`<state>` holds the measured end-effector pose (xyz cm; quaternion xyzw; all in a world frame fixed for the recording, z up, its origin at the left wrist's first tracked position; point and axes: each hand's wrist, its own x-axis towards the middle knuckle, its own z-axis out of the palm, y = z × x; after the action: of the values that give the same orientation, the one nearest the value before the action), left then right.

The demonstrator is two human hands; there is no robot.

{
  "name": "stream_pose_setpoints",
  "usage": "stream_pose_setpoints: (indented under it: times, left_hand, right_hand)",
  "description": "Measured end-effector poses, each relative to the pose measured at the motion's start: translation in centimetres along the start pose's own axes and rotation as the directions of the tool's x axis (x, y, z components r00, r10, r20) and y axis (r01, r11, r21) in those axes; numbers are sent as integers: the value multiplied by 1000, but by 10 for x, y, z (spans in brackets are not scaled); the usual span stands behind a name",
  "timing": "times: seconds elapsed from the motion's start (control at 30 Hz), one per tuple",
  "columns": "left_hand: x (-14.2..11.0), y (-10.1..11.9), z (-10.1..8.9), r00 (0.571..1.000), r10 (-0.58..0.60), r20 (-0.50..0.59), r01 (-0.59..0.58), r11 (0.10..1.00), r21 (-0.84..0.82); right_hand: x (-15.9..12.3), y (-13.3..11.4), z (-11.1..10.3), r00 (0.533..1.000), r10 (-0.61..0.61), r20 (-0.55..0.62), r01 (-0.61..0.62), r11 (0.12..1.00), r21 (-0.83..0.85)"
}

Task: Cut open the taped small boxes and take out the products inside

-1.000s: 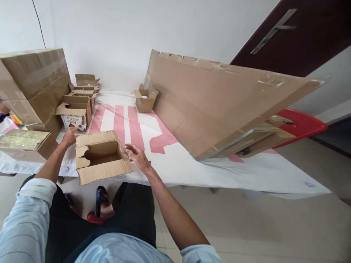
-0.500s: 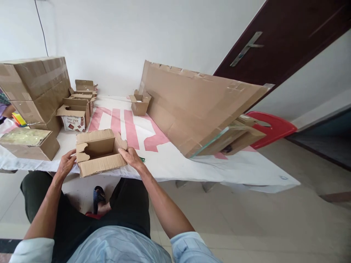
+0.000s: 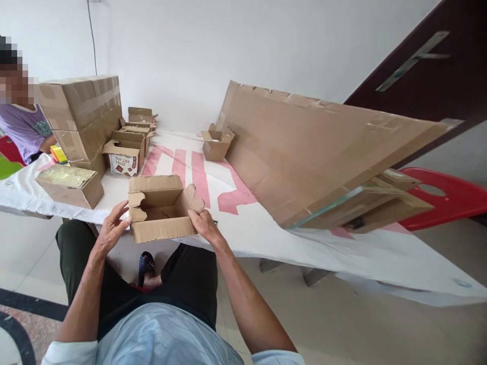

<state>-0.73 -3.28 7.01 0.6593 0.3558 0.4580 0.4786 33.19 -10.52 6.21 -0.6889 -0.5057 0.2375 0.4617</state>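
An open cardboard box (image 3: pixel 163 229) sits at the table's near edge, its flaps folded out and its inside bare. My left hand (image 3: pixel 114 225) is against the box's left end, fingers near the torn flap there and the thumb along the side. My right hand (image 3: pixel 205 223) grips the right end, with fingers closed on the cardboard below the torn right flap. Beyond the box stands a printed "Super Meal" carton (image 3: pixel 124 157) with its top open. To the left lies a closed, taped cardboard box (image 3: pixel 72 187).
Large taped cartons (image 3: pixel 87 111) are stacked at the left, with a person in a purple shirt (image 3: pixel 17 126) behind them. A small open box (image 3: pixel 216 147) stands by a big leaning cardboard sheet (image 3: pixel 304 152). A red chair (image 3: pixel 449 197) is at the right.
The view has turned left, so everything sits further right and the person at the left now shows. Both hands stay at the ends of the box.
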Motion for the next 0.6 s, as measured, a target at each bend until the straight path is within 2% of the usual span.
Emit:
stream_pose_setpoints:
  times: [0.13, 0.27, 0.37, 0.47, 0.6]
  left_hand:
    - [-5, -6, 11, 998, 61, 18, -61, 998, 27]
    - [-7, -11, 19, 993, 121, -9, -118, 981, 157]
    - [-9, -15, 21, 976, 185, -116, -151, 954, 258]
    - [-12, -23, 19, 940, 241, -240, -157, 933, 324]
    - [-14, -41, 18, 899, 218, -381, -58, 919, 390]
  right_hand:
    - [-3, 3, -6, 995, 95, 18, -95, 995, 28]
    - [-3, 6, -5, 989, 145, 0, -144, 987, 77]
    - [4, 6, -1, 982, 187, -17, -185, 979, 88]
    - [18, 4, 9, 978, 206, -43, -200, 973, 115]
    - [41, -2, 30, 975, 207, -78, -195, 971, 136]
